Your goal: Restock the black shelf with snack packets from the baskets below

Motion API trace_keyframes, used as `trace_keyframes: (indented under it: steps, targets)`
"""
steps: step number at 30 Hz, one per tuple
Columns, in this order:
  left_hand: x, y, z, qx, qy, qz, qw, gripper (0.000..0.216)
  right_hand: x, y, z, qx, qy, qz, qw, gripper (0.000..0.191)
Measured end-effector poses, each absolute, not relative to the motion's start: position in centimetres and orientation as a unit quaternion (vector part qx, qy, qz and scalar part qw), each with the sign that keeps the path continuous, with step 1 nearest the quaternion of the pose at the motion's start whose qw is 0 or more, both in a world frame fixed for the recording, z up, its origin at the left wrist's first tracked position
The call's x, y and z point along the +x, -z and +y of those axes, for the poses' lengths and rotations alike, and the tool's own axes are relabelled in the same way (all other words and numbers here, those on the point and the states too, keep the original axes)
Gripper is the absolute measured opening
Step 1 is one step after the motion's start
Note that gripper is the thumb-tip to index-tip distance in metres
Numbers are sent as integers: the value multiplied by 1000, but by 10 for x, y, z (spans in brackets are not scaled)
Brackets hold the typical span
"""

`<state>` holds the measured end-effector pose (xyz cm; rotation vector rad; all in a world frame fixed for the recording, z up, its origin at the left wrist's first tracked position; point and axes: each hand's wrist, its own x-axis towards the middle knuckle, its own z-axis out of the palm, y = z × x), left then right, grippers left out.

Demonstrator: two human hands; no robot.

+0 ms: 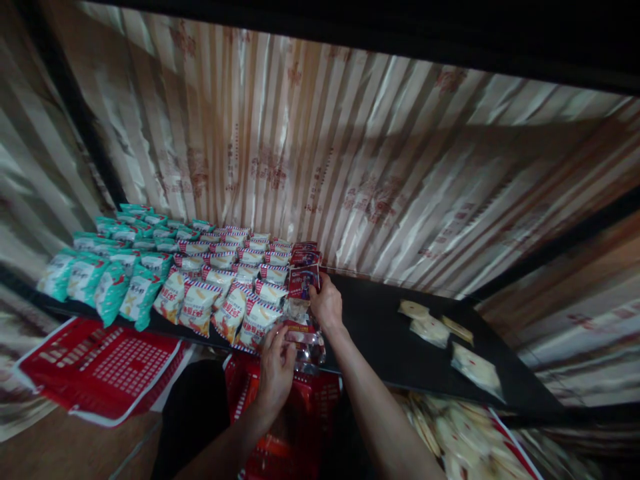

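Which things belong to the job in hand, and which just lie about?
Job in hand:
dark red packets, at left hand and right hand
black shelf

Lying about:
teal packets
striped white packets
pale packets, shelf's right
red basket, lower left

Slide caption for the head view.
Left hand and right hand at shiny maroon plastic packets on a long flat black shelf.

1 black shelf [370, 327] bears 4 pale packets [476, 370], with 2 hands [277, 369] [327, 307] showing.

The dark red packets [303, 281] look like glossy plastic, the shelf [373, 320] smooth and matt, the basket [123, 367] plastic.
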<state>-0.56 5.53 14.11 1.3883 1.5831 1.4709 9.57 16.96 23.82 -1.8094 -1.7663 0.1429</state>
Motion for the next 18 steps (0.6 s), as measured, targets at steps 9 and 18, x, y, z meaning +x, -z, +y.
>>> trace_keyframes:
  steps: [9,18]
  targets:
    - [-6,-141,54,541,-540,602,232,35,100,-220,161,-679,12,-655,331,60]
    - [-5,-133,55,557,-515,618,206,36,99,-228,162,-554,90,-783,267,27]
